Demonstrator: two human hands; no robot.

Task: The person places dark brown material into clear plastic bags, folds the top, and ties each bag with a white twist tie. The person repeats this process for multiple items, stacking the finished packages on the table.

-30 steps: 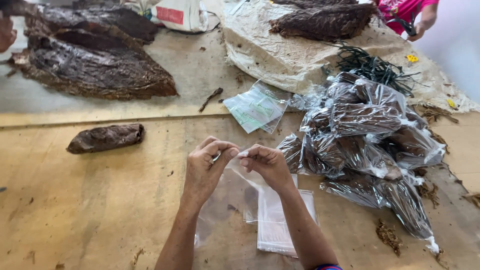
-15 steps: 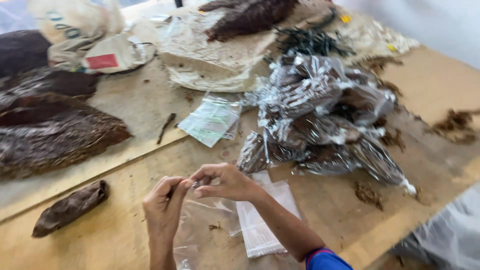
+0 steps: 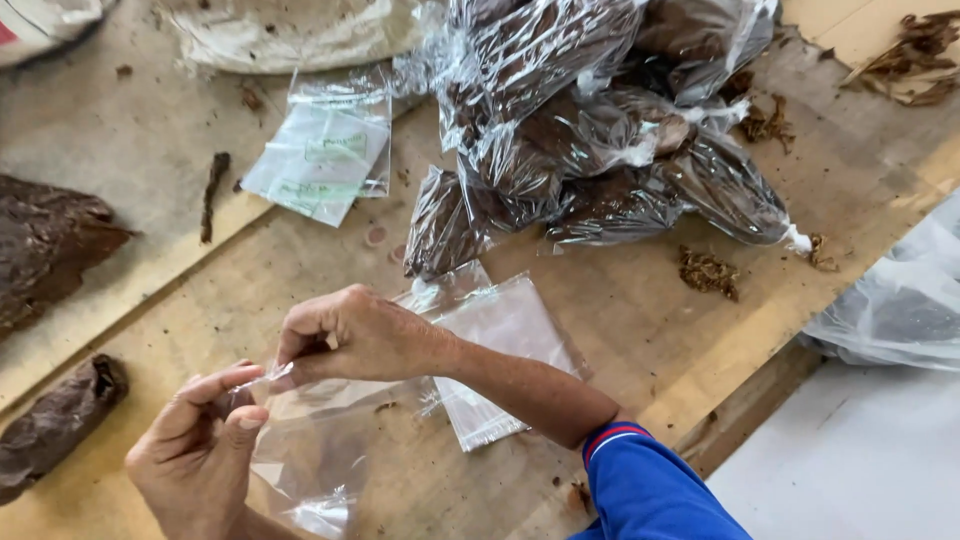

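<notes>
My left hand (image 3: pixel 195 450) and my right hand (image 3: pixel 355 335) both pinch the top edge of an empty clear plastic bag (image 3: pixel 320 460), which hangs down toward the wooden table (image 3: pixel 640 330). The fingers meet at the bag's mouth near the lower left. Under my right forearm lies a flat stack of clear bags (image 3: pixel 500 345). A dark brown roll of dried leaf (image 3: pixel 55 425) lies on the table left of my left hand.
A heap of clear bags filled with brown leaf (image 3: pixel 600 140) sits at the top centre. Printed small bags (image 3: pixel 320 150) lie beside it. Dark leaf bundles (image 3: pixel 45 250) are at left, leaf crumbs (image 3: pixel 708 270) at right, another plastic bag (image 3: pixel 890 310) beyond the table edge.
The view has swung right and closer to the table. My hands still hold the clear bag's top edge, now pulled slightly apart.
</notes>
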